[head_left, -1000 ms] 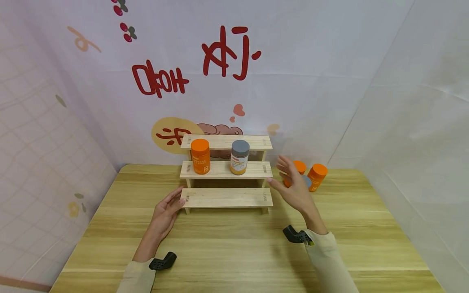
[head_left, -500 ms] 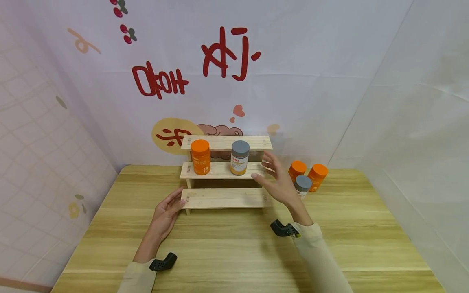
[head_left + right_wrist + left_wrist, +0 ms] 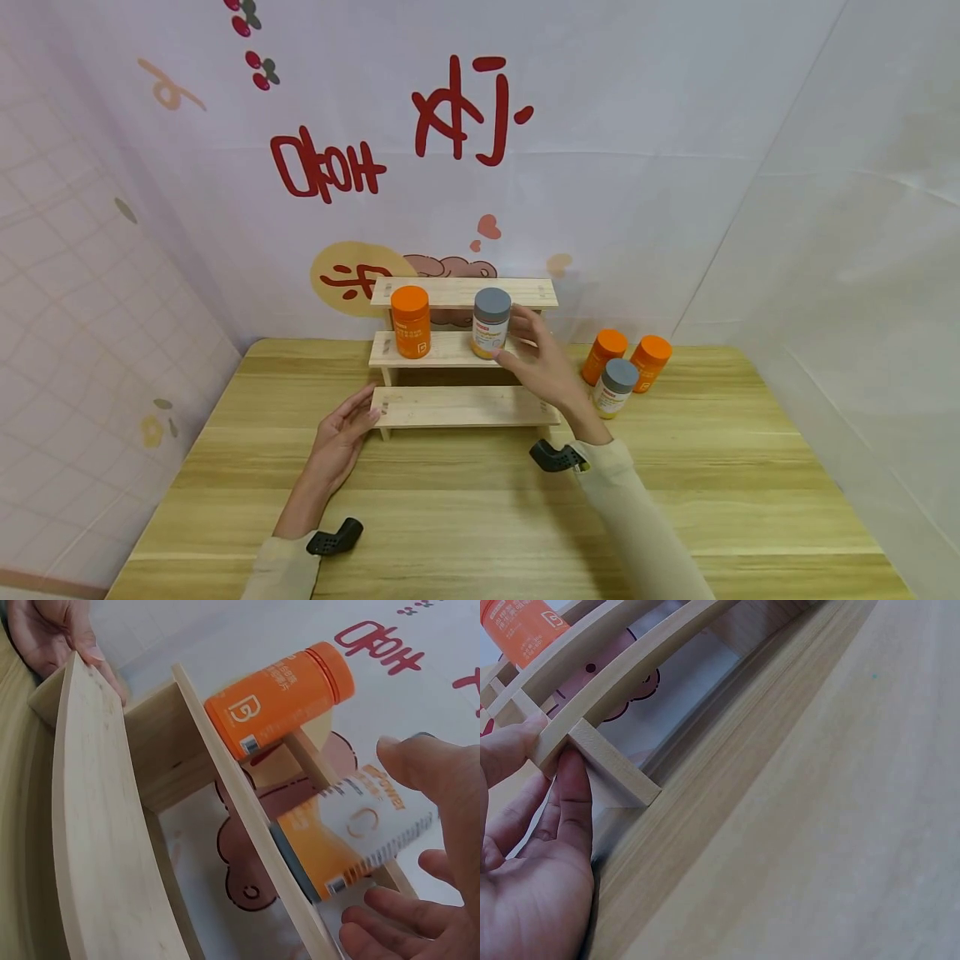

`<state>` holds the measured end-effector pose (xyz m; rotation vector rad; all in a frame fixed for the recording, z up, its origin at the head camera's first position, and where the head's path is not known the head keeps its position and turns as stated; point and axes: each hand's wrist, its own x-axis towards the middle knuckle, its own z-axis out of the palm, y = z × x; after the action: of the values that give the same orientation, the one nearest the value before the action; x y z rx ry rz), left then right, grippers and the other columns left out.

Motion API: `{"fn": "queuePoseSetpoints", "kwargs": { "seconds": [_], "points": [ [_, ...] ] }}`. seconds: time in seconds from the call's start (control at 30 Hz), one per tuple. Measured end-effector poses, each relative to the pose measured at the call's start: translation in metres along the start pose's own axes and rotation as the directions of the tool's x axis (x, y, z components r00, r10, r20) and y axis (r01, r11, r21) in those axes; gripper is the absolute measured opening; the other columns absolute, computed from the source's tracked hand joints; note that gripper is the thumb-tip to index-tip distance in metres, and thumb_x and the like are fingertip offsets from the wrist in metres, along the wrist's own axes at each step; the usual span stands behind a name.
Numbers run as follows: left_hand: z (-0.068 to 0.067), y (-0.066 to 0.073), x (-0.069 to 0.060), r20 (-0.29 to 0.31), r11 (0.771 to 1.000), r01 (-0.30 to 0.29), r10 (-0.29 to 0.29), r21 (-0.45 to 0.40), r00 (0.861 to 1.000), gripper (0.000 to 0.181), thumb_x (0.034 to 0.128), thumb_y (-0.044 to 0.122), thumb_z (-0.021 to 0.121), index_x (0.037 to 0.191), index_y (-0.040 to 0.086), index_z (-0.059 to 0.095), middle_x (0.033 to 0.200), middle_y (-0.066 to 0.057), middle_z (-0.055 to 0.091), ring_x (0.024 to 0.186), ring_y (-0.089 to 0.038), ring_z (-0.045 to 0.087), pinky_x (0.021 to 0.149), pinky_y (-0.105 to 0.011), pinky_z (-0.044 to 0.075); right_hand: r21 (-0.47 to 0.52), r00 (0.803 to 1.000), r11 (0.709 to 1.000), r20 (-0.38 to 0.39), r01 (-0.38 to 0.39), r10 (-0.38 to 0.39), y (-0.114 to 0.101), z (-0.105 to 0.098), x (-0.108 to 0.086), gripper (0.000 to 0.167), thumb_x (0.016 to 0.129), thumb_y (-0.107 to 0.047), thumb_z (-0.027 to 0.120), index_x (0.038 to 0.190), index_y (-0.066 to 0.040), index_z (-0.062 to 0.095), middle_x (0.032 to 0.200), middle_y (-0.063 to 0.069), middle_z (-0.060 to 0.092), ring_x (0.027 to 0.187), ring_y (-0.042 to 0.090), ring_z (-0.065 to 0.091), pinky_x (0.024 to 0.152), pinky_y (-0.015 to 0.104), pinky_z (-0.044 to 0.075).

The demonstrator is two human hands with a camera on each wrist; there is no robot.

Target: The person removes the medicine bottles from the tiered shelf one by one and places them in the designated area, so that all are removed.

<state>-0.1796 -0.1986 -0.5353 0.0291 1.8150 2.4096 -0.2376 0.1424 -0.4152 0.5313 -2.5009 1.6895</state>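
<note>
- Clearly, we see the left grip (image 3: 335, 446) pinching the near left end of the lowest shelf (image 3: 450, 406), thumb above and fingers beneath, probably to steady the wooden rack (image 3: 465, 292).
- We find the right grip (image 3: 547, 367) spread around the right side of the grey-lidded bottle (image 3: 491, 321), thumb toward the front and fingers behind. They do not look closed on it, and we cannot tell whether any finger touches.
- That bottle stands upright on the right part of the middle shelf (image 3: 450, 346); we judge that coming from the side leaves its label uncovered.
- To its left on the same shelf we see an orange bottle (image 3: 411, 323), well apart from it; that gap likely keeps the fingers from knocking it.
- On the worktop (image 3: 450, 517), right of the rack, we see a second grey-lidded bottle (image 3: 617, 390) in front of two more orange bottles (image 3: 651, 362), grouped close, perhaps to stay within reach.
</note>
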Motion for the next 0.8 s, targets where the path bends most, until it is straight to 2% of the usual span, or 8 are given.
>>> {"fn": "queuePoseSetpoints", "kwargs": {
  "seconds": [0.17,0.37,0.6,0.8],
  "points": [
    [-0.001,-0.001,0.0,0.001,1.0,-0.011,0.011,-0.005,1.0,0.067,0.1022,0.006,0.062,0.16,0.0,0.029,0.143,-0.003,0.041,0.129,0.0,0.049,0.104,-0.012,0.048,-0.003,1.0,1.0,0.004,-0.02,0.02,-0.001,0.009,0.009,0.075,0.095,-0.021,0.076,0.158,-0.021,0.036,0.145,0.014,0.056,0.137,0.033,0.054,0.118,0.049,0.044],
    [0.0,0.0,0.0,0.005,1.0,-0.012,0.012,-0.001,1.0,0.067,0.1025,0.005,0.061,0.161,-0.001,0.028,0.143,-0.002,0.04,0.128,0.0,0.049,0.103,-0.011,0.048,-0.013,0.999,1.0,-0.049,-0.01,0.009,0.002,0.019,0.018,0.071,0.093,-0.025,0.078,0.154,-0.02,0.042,0.136,0.014,0.06,0.129,0.029,0.06,0.111,0.044,0.051],
    [0.001,0.001,0.0,0.009,1.0,-0.019,0.019,-0.013,1.0,0.069,0.1021,0.004,0.062,0.161,-0.003,0.026,0.141,0.0,0.043,0.128,0.0,0.051,0.104,-0.012,0.049,0.001,0.995,1.0,-0.097,0.013,-0.013,0.003,0.025,0.019,0.063,0.094,-0.023,0.077,0.149,-0.018,0.047,0.131,0.013,0.064,0.123,0.028,0.063,0.105,0.042,0.056],
    [0.001,0.001,-0.001,0.012,1.0,-0.012,0.012,-0.003,1.0,0.067,0.1025,0.005,0.061,0.161,0.0,0.028,0.147,-0.003,0.037,0.132,-0.002,0.046,0.104,-0.011,0.048,0.017,0.994,1.0,-0.107,0.003,-0.001,0.002,0.025,0.018,0.06,0.095,-0.02,0.076,0.148,-0.019,0.049,0.133,0.013,0.064,0.124,0.028,0.063,0.105,0.041,0.056]
  ]
}}
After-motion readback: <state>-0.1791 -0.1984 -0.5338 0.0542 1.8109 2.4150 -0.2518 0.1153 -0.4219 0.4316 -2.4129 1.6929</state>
